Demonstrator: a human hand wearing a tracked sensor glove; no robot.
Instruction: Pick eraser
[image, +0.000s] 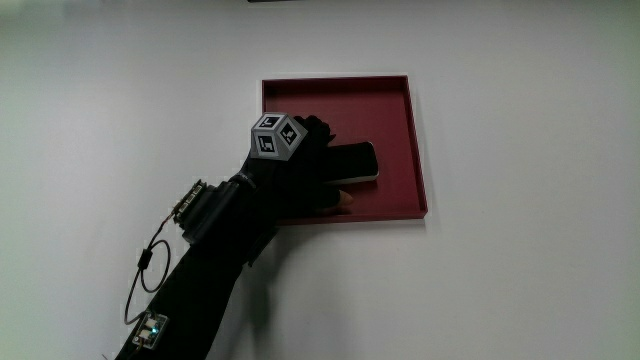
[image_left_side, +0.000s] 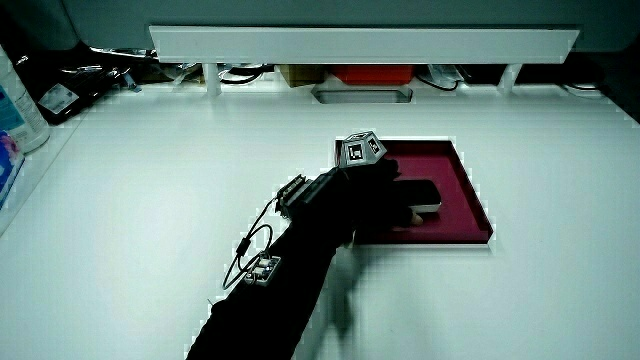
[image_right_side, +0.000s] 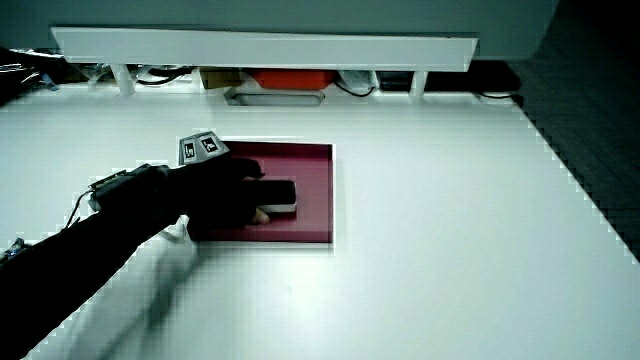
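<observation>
Our forearm (image: 190, 290) comes in nearest, hand (image: 300, 170) over the red tray (image: 410, 130) on the white worktop (image: 520, 280). The eraser (image: 358, 163), a dark block, lies in the tray, and our fingers (image: 318, 135) are curled round its end. Grasp looks made; we judge the lift is left, since the eraser seems to rest on the tray floor.

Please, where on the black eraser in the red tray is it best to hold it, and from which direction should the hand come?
Probably across its two long sides, coming down from above. The eraser lies flat on the floor of the shallow red tray, apart from the walls, so its long sides are free. The hand is already over it with fingers on it; whether they have closed on it cannot be seen.
</observation>
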